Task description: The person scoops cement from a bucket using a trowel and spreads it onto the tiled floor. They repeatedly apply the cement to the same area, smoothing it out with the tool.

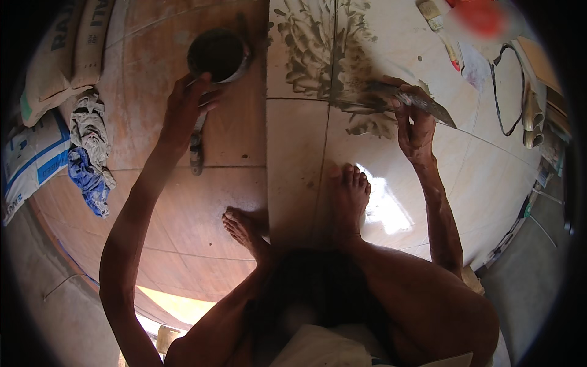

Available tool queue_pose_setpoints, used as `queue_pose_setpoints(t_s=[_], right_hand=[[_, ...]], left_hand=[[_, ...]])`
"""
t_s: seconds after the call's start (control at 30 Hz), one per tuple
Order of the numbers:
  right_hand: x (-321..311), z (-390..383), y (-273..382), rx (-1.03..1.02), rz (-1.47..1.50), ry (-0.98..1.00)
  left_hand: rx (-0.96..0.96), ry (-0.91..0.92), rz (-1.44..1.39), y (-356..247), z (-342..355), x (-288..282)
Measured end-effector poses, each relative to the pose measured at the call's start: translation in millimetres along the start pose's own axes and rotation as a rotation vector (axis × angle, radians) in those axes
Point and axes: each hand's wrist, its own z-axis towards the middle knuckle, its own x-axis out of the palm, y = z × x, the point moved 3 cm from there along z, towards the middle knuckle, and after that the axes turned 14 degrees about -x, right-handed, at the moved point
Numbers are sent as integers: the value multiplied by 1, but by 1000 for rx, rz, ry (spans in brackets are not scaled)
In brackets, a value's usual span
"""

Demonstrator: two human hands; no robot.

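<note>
My left hand (188, 104) is closed with its fingertips at the near rim of a round dark bucket (217, 55), whose inside is in shadow. Just below that hand, a tool with a dark handle (195, 156) points toward me; its upper end is hidden by the fingers. My right hand (417, 119) grips a flat metal scraper (425, 104), its wide blade slanting down to the right. Wet grey-brown paste (315, 58) lies in streaks over the pale tiles and their joints, left of the scraper.
Paper sacks (61, 55), a blue-and-white bag (36, 159) and a crumpled cloth (90, 147) lie at left. A paintbrush (431, 15), a blurred red object (480, 17), a dark cord (496, 92) and metal tubes (533, 119) are at right. My bare feet (351, 196) rest on the tiles.
</note>
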Motion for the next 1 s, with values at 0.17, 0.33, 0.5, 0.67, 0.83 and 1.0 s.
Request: queue_pose_setpoints(t_s=[0.17,0.33,0.5,0.67,0.83,1.0], right_hand=[[0,0,1,3,-19,14],[-6,1,-1,46,-16,5],[-6,11,6,12,-186,174],[-34,53,29,137,-342,249],[-49,74,41,-30,-639,465],[-12,85,42,-148,-832,479]], left_hand=[[-3,-17,0,2,0,-2],[2,1,-9,3,2,-3],[2,-19,-57,-3,1,5],[-9,-6,-89,-7,7,-3],[-35,23,-109,-14,8,2],[35,22,7,-11,3,-8]])
